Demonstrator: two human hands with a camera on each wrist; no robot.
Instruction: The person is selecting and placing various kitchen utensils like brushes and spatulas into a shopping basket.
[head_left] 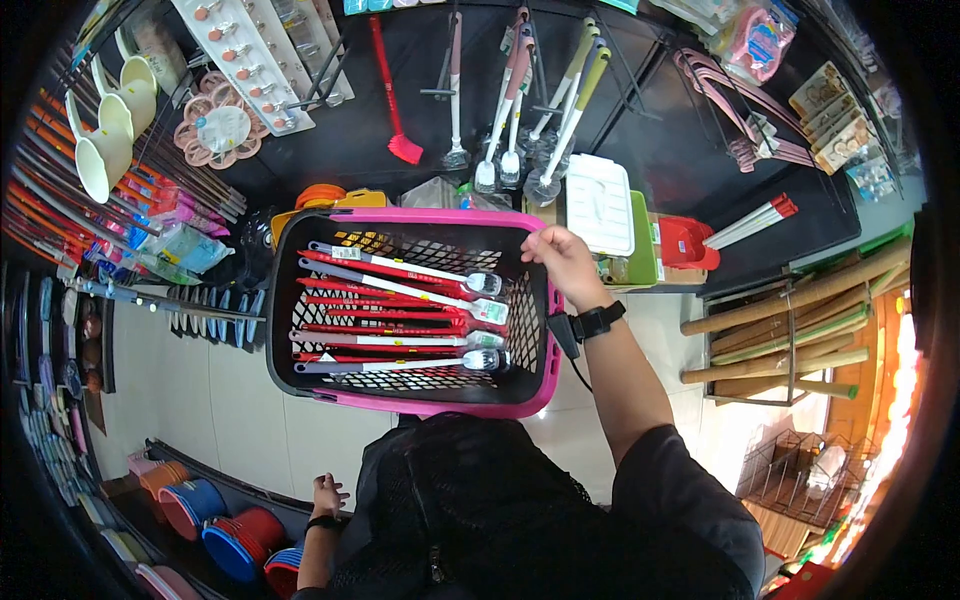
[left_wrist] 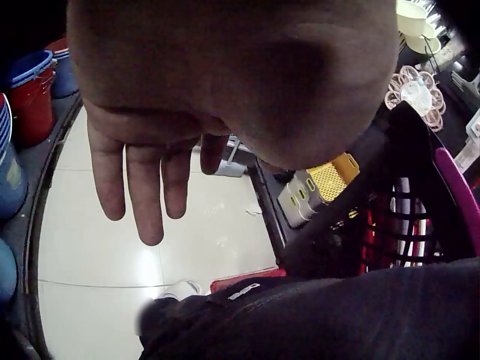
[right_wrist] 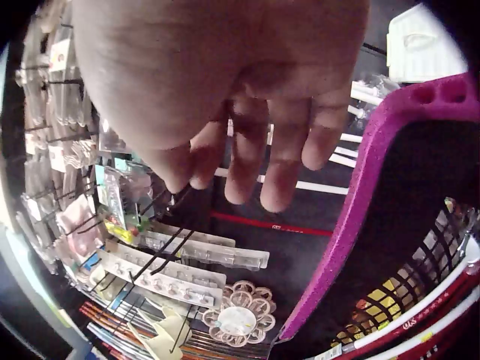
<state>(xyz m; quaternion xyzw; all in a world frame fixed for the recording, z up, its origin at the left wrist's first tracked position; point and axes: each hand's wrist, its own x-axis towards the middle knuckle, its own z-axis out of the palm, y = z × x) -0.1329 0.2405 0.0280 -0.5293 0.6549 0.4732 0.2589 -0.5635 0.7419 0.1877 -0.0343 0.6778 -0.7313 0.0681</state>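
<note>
A black shopping basket [head_left: 400, 396] with a pink rim stands in front of the person in the head view. Several long-handled brushes [head_left: 400, 342], red and white with some wrapped heads, lie side by side across it. Over the basket's far right corner is the right hand [head_left: 563, 262], holding nothing, its fingers loosely bent in the right wrist view, beside the pink rim [right_wrist: 360, 180]. Low at the person's left side hangs the left hand [head_left: 328, 496], away from the basket. Its relaxed fingers [left_wrist: 144, 187] point down over the tiled floor in the left wrist view.
On the black back panel hang a red brush [head_left: 400, 145] and several wrapped brushes [head_left: 500, 165]. A white lidded box [head_left: 600, 205] and a red dustpan [head_left: 690, 243] stand behind the basket. Buckets [head_left: 237, 545] line the lower left; brown rolls [head_left: 780, 325] fill a right rack.
</note>
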